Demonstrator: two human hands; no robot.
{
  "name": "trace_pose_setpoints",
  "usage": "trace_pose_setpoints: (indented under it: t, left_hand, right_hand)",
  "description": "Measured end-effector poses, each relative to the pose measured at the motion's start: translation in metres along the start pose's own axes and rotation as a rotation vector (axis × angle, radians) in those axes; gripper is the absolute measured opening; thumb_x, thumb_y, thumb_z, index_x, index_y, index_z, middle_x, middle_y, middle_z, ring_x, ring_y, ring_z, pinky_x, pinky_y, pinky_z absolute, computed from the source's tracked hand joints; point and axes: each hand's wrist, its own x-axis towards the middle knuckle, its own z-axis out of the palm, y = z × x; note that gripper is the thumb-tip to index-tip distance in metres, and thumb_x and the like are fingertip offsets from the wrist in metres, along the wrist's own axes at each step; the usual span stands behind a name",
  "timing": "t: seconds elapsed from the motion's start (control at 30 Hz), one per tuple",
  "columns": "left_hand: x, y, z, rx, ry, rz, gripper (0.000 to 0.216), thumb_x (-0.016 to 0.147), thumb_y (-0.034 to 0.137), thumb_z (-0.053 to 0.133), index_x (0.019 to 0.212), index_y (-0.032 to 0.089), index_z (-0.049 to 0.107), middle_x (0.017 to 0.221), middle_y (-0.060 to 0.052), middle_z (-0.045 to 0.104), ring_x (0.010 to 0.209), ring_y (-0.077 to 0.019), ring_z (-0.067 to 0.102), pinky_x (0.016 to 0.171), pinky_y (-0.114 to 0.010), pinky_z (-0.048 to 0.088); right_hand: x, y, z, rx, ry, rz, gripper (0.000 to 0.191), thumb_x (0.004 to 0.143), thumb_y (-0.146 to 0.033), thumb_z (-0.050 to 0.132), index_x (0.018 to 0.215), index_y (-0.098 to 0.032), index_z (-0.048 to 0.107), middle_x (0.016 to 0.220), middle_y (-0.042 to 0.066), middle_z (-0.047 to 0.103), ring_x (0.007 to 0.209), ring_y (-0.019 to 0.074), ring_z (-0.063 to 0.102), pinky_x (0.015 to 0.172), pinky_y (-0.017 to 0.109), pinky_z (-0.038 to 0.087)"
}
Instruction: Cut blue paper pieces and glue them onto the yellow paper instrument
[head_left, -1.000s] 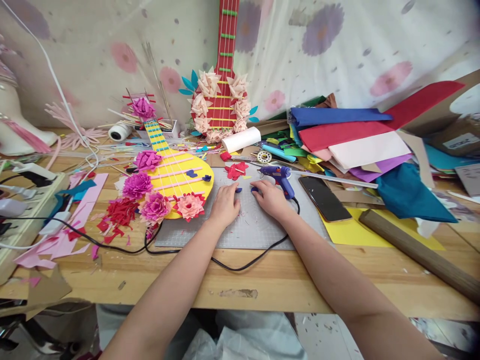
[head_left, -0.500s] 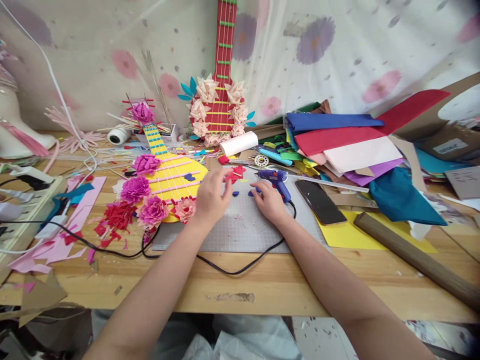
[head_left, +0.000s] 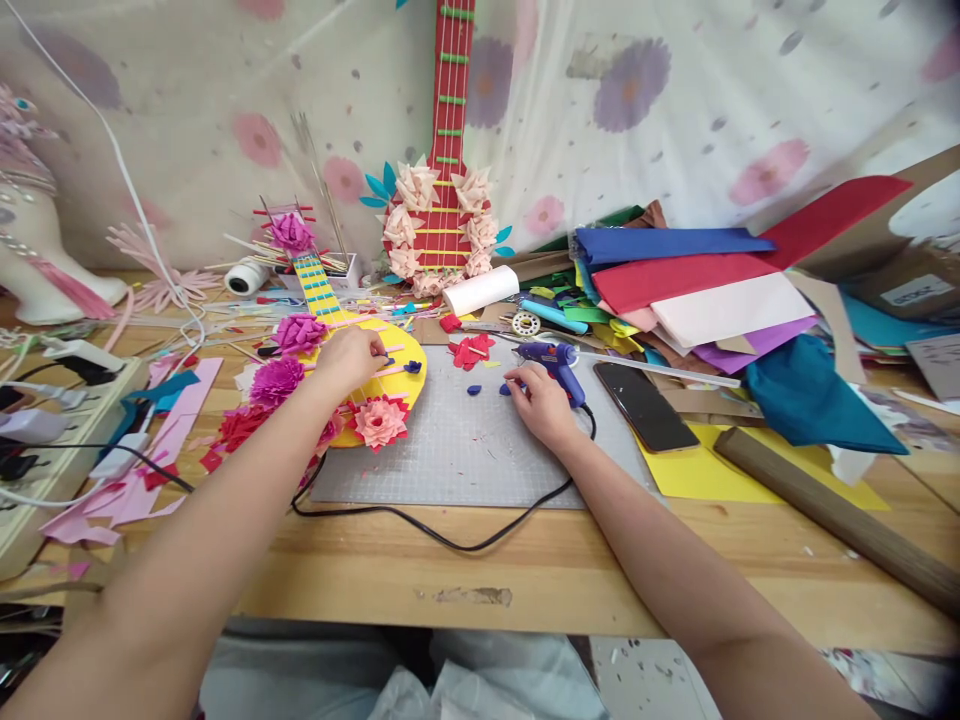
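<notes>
Fingers bent and drawn together, my left hand [head_left: 351, 358] is over the yellow body of a paper guitar [head_left: 411, 392] with paper flowers along its edge. What its fingertips pinch, if anything, is hidden. A small dark blue paper piece [head_left: 412, 367] sits on the guitar just right of those fingers. My right hand [head_left: 544, 405] rests on the grey cutting mat [head_left: 457, 460], fingers partly extended. Beside its fingertips lies a blue petal [head_left: 505, 389], and another blue petal [head_left: 473, 390] lies further left. A blue glue gun [head_left: 559, 368] lies right behind this hand.
A red paper guitar [head_left: 439, 225] stands against the curtain. Stacked coloured paper [head_left: 697, 280], a phone [head_left: 645, 405] and a brown roll [head_left: 825, 510] are on the right. The black cord [head_left: 465, 547] loops across the front; a power strip [head_left: 97, 440] is on the left.
My left hand has moved left from above the mat onto the yellow guitar, uncovering the blue piece near its right edge. My right hand stays about where it was.
</notes>
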Motion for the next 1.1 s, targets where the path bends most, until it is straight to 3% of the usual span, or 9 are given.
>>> trace_pose_setpoints:
  t: [0.2, 0.47, 0.8, 0.97, 1.1]
  left_hand:
    - [-0.002, 0.008, -0.003, 0.063, -0.149, -0.016, 0.008, 0.072, 0.027, 0.060, 0.074, 0.021, 0.063, 0.089, -0.005, 0.069, 0.083, -0.0210, 0.061, 0.064, -0.028, 0.041]
    - [-0.002, 0.001, 0.000, 0.023, -0.062, -0.016, 0.010, 0.075, 0.029, 0.055, 0.080, 0.021, 0.060, 0.088, -0.004, 0.068, 0.080, -0.0199, 0.060, 0.060, -0.027, 0.038]
    - [-0.002, 0.011, 0.001, 0.019, -0.149, -0.124, 0.018, 0.070, 0.029, 0.064, 0.087, 0.022, 0.064, 0.094, -0.006, 0.069, 0.085, -0.0239, 0.062, 0.066, -0.030, 0.042]
    - [-0.001, 0.007, -0.001, -0.066, -0.086, -0.117, 0.011, 0.070, 0.024, 0.062, 0.080, 0.022, 0.064, 0.091, -0.006, 0.069, 0.083, -0.0226, 0.061, 0.066, -0.031, 0.042]
    - [-0.006, 0.011, -0.007, -0.276, 0.030, -0.070, 0.005, 0.070, 0.022, 0.059, 0.075, 0.020, 0.061, 0.081, -0.004, 0.067, 0.075, -0.0186, 0.060, 0.067, -0.030, 0.043]
  right_hand:
    - [0.000, 0.003, 0.002, 0.010, 0.014, -0.004, 0.019, 0.087, -0.024, 0.044, 0.093, -0.019, 0.062, 0.094, 0.008, 0.063, 0.086, 0.0206, 0.059, 0.069, 0.032, 0.045]
    - [-0.001, 0.004, 0.002, 0.029, 0.000, -0.014, 0.018, 0.085, -0.023, 0.046, 0.093, -0.019, 0.061, 0.092, 0.008, 0.063, 0.082, 0.0201, 0.058, 0.068, 0.033, 0.045]
    - [-0.001, 0.006, 0.003, 0.034, 0.004, -0.027, 0.018, 0.085, -0.023, 0.046, 0.094, -0.020, 0.062, 0.091, 0.007, 0.063, 0.079, 0.0198, 0.058, 0.065, 0.032, 0.043]
    - [-0.003, 0.003, 0.000, 0.033, -0.008, -0.018, 0.018, 0.085, -0.023, 0.047, 0.092, -0.019, 0.062, 0.090, 0.007, 0.064, 0.077, 0.0193, 0.057, 0.064, 0.032, 0.042]
    - [-0.003, 0.002, 0.000, 0.078, 0.006, -0.018, 0.017, 0.084, -0.023, 0.047, 0.091, -0.019, 0.062, 0.089, 0.007, 0.064, 0.074, 0.0184, 0.056, 0.065, 0.032, 0.043]
